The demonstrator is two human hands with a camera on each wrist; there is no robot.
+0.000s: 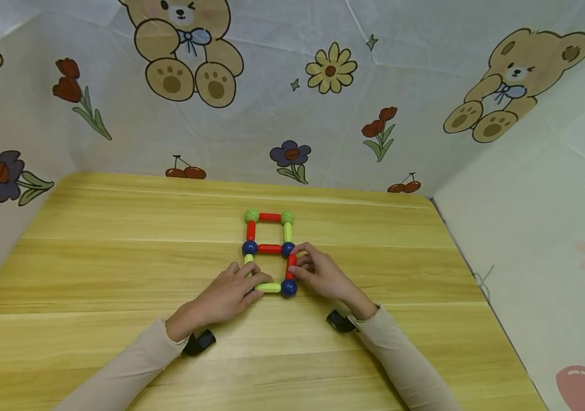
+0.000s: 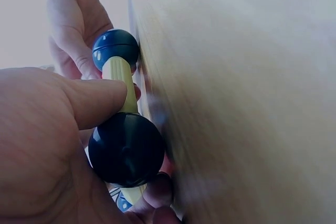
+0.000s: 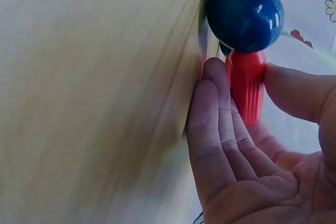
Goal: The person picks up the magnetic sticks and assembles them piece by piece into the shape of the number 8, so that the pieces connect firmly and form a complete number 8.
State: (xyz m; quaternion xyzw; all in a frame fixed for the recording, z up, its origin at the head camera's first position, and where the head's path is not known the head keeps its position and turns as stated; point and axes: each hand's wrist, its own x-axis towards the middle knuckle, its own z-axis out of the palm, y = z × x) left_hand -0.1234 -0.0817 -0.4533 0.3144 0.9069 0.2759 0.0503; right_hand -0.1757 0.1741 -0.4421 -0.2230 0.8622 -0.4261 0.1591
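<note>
Magnetic rods and balls form two joined squares lying on the table. Green balls (image 1: 252,216) top the far square, and blue balls (image 1: 289,287) mark the middle and near corners. My left hand (image 1: 228,292) holds the near left corner, its thumb on the near yellow-green rod (image 1: 270,287) and its fingers around the blue corner ball (image 2: 126,149), mostly hidden in the head view. On the other side my right hand (image 1: 325,275) pinches the right red rod (image 3: 248,85) between thumb and fingers. That rod touches the near right blue ball (image 3: 245,14).
The wood-grain table (image 1: 117,240) extends around the frame on all sides. Behind it hangs a white cloth (image 1: 272,34) printed with bears and flowers. Black wrist devices (image 1: 200,342) sit under both forearms, close to the tabletop.
</note>
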